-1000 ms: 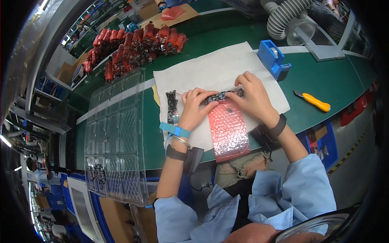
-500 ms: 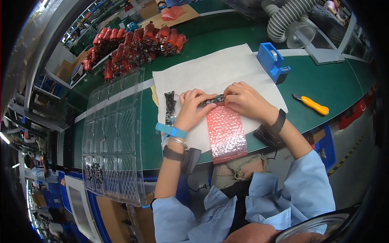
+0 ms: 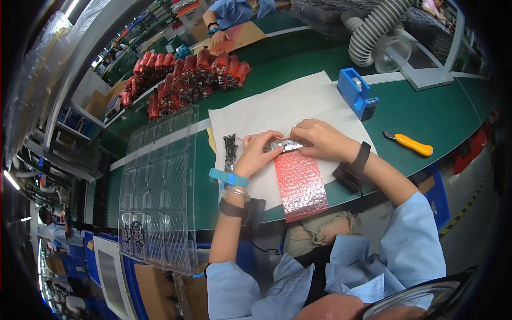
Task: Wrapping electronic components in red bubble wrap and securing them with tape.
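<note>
My left hand (image 3: 260,152) and my right hand (image 3: 319,140) both grip a small dark circuit part (image 3: 285,145) at the top edge of a pink bubble-wrap bag (image 3: 300,184). The bag lies on a white foam sheet (image 3: 288,104) and hangs over the table's near edge. Another dark part (image 3: 230,151) lies on the sheet just left of my left hand. My left wrist wears a blue strap, my right wrist a black band.
A clear plastic tray (image 3: 158,186) lies to the left. A pile of red bagged parts (image 3: 186,77) sits at the back. A blue tape dispenser (image 3: 357,92) and a yellow utility knife (image 3: 410,143) are on the right. A grey hose (image 3: 376,26) stands behind. Another person's hand (image 3: 220,37) rests far back.
My right hand has slid a little to the left along the part, closer to my left hand. The bag and the part stay in place.
</note>
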